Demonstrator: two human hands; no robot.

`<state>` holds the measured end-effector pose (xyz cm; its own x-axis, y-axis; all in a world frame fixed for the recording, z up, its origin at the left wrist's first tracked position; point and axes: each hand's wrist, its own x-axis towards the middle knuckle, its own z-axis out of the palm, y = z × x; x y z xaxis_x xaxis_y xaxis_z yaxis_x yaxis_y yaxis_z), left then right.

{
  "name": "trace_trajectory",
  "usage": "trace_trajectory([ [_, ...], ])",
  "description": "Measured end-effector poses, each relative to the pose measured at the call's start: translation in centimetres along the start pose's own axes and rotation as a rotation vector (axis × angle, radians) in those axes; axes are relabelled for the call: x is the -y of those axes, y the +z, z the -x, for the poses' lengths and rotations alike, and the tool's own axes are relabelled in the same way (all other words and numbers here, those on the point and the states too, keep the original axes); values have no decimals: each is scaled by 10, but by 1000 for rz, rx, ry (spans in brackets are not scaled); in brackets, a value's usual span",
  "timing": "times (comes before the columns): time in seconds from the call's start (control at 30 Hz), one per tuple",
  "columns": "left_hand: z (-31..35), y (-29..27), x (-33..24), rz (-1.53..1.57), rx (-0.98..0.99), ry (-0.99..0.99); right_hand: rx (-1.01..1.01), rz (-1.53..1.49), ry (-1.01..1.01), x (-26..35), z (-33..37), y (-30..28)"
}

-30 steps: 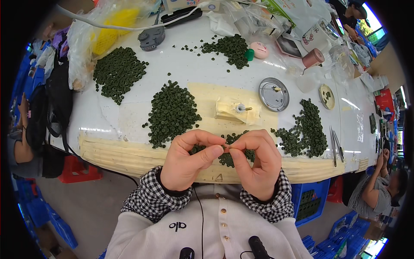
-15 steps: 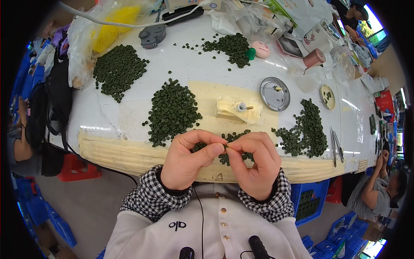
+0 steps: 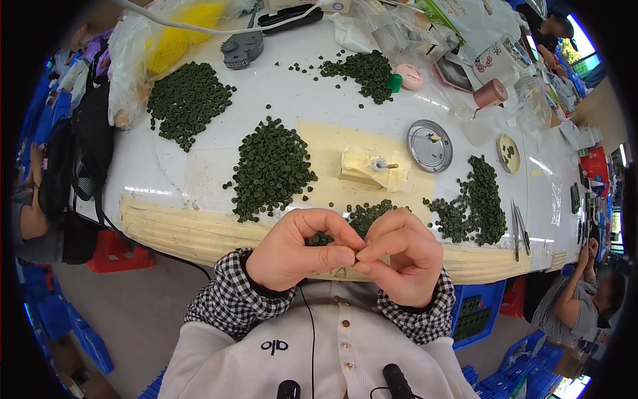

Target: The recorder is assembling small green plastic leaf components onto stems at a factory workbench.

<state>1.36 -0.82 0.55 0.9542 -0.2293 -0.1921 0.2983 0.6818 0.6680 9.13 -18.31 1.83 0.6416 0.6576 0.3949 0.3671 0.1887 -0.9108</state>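
Both hands meet at the front edge of the table. My left hand (image 3: 302,247) is closed, thumb and forefinger pinched together. Against its fingertips press those of my right hand (image 3: 402,256), also in a pinch. Whatever sits between them is too small and hidden to name. Small dark green round pieces (image 3: 372,214) lie just beyond and partly behind the hands. A larger pile of the same green pieces (image 3: 271,169) is farther left, and another pile (image 3: 480,199) lies to the right. Past the hands stands a taped block (image 3: 362,169) with a metal pin sticking out of a white collar.
More green piles lie at the far left (image 3: 189,103) and far middle (image 3: 364,73). A round metal dish (image 3: 429,146), a cream lid (image 3: 508,154) and tweezers (image 3: 516,229) are to the right. A grey dial device (image 3: 242,50) stands behind. Co-workers sit at both sides.
Both hands have come slightly nearer to me, and the right has shifted a little rightward. The fingertips stay together. The whole view has shifted slightly.
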Motion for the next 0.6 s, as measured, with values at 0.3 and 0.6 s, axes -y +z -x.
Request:
trace_trajectory([
  [0.3,1,3,-1,-196,-130,68,-124,306,-19,4,-1,5],
  [0.6,-2,4,7,-409,-258,250,-164,220,38,-2,-2,10],
])
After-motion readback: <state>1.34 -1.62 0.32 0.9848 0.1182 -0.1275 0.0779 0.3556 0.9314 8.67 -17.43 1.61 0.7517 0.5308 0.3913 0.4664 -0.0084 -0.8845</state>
